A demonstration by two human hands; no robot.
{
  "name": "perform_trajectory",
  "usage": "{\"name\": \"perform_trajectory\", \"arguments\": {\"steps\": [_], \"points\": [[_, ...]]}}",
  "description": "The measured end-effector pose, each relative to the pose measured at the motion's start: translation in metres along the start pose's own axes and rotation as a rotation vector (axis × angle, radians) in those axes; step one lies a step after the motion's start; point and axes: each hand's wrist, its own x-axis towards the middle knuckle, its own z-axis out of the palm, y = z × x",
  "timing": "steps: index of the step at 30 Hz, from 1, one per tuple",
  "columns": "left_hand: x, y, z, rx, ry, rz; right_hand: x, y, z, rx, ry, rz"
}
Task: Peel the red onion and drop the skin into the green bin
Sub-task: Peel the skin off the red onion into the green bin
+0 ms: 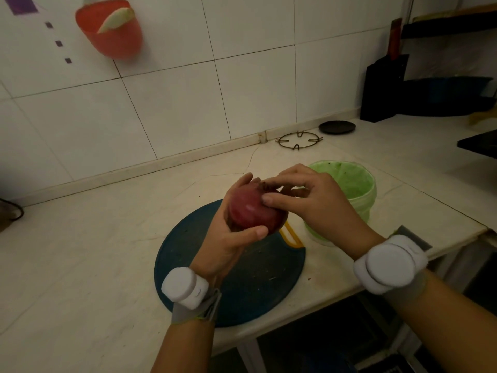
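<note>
Cradling the onion (252, 214) in the air, the left grip (228, 238) wraps it from below and from the left: the fingers curl round its far side and the thumb presses across its near lower edge. The right grip (320, 203) comes in from the right. Its thumb lies on the onion's upper right side and its fingertips bunch at the dark, tufted top, pinching there. Whether they have a strip of skin or only the tuft, I cannot tell. On the face toward the camera the skin is glossy, dark red and unbroken.

The onion hangs over the far right part of a round blue board (215, 265) that lies flat on the pale desk (94, 251). A yellow loop (291, 238) shows at the board's right edge, just under the onion. The green bin (363, 195) stands on the desk just right of the board, partly hidden behind the right grip. Its mouth is open, and what lies inside is too dim to make out.

Both wrists wear white bands (390, 265).

Farther back, near the tiled wall (174, 90), a wire trivet (298, 140) and a black disc (337, 127) lie on the desk, with a black block (384, 87) beyond them. A red basket (118, 39) hangs on the wall at upper left with a pale wedge inside.
</note>
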Motion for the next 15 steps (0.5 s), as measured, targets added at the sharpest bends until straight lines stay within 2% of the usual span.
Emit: {"name": "perform_trajectory", "arguments": {"steps": [3, 6, 10, 15], "points": [[-0.002, -0.002, -0.001, 0.095, 0.020, 0.007, 0.001, 0.004, 0.004, 0.037, 0.066, 0.037], [-0.005, -0.003, 0.001, 0.085, 0.060, 0.015, 0.001, 0.005, 0.010, -0.010, 0.087, 0.015], [-0.007, -0.009, 0.004, 0.033, 0.097, 0.035, -0.001, 0.005, 0.016, -0.113, 0.085, -0.132], [-0.010, -0.012, 0.005, -0.114, 0.014, -0.006, 0.002, 0.003, 0.012, -0.171, -0.002, -0.294]]}}
